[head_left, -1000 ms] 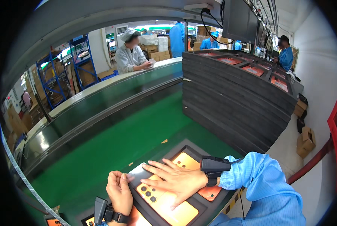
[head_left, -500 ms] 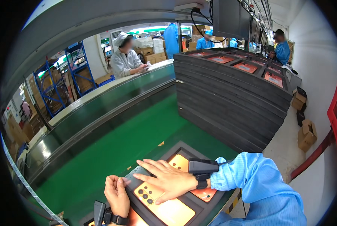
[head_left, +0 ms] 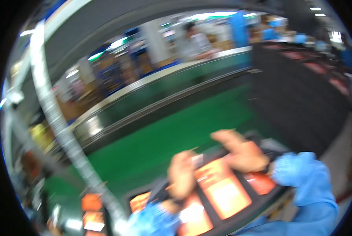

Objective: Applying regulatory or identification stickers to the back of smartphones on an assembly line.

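Grip width is lost to blur: from the head view I cannot tell whether my left hand (head_left: 182, 173) or right hand (head_left: 245, 153) holds anything. Between them, an orange phone (head_left: 223, 192) lies in the black tray (head_left: 259, 204).

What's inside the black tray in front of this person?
Orange rectangular panels lie in the black tray. The left hand and right hand hide parts of it; what lies directly beneath them cannot be seen. Blur hides finer detail.
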A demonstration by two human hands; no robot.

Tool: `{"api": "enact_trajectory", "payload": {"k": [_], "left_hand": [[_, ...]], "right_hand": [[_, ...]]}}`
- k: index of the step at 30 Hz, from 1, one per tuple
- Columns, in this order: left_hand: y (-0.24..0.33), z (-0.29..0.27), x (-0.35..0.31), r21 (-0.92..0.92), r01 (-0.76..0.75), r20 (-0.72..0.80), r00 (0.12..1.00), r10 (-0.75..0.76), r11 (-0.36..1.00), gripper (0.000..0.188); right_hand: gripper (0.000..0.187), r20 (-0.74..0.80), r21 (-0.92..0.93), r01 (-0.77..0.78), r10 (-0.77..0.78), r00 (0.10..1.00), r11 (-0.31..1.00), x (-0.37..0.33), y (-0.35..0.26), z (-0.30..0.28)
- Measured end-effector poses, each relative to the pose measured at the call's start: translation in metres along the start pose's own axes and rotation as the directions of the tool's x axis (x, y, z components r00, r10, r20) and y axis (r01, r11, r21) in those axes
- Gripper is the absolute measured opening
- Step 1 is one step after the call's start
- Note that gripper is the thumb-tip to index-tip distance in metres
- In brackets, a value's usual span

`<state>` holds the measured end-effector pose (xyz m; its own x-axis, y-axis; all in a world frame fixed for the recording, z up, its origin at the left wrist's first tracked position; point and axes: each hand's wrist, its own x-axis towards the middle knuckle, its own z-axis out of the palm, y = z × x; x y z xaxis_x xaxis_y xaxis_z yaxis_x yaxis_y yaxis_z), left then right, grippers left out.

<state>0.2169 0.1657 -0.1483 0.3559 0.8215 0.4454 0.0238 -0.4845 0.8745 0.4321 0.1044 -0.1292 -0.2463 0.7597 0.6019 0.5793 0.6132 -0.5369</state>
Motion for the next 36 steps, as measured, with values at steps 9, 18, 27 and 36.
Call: {"api": "enact_trajectory", "payload": {"k": [9, 18, 27, 36], "left_hand": [[0.059, 0.026, -0.025, -0.089, 0.577, 0.843, 0.478, -0.248, 0.812, 0.025], [0.104, 0.001, -0.043, 0.114, -0.023, 0.932, 0.348, -0.099, 0.993, 0.046], [0.122, -0.208, -0.049, 0.505, 0.054, -0.103, 0.995, -0.002, 0.861, 0.103], [0.025, -0.282, -0.157, -0.161, 0.670, -0.239, 0.686, -0.687, 0.725, 0.086]], "right_hand": [[0.019, 0.046, 0.147, -0.276, 0.272, 0.961, 0.950, -0.004, -0.012, -0.013], [0.058, 0.539, -0.073, 0.353, -0.260, 0.801, 0.933, -0.005, -0.041, -0.002], [0.077, 0.608, -0.090, 0.356, -0.231, 0.759, 0.930, -0.002, -0.049, -0.014], [0.069, 0.685, -0.159, 0.335, -0.140, 0.715, 0.929, 0.002, -0.053, -0.012]]}}
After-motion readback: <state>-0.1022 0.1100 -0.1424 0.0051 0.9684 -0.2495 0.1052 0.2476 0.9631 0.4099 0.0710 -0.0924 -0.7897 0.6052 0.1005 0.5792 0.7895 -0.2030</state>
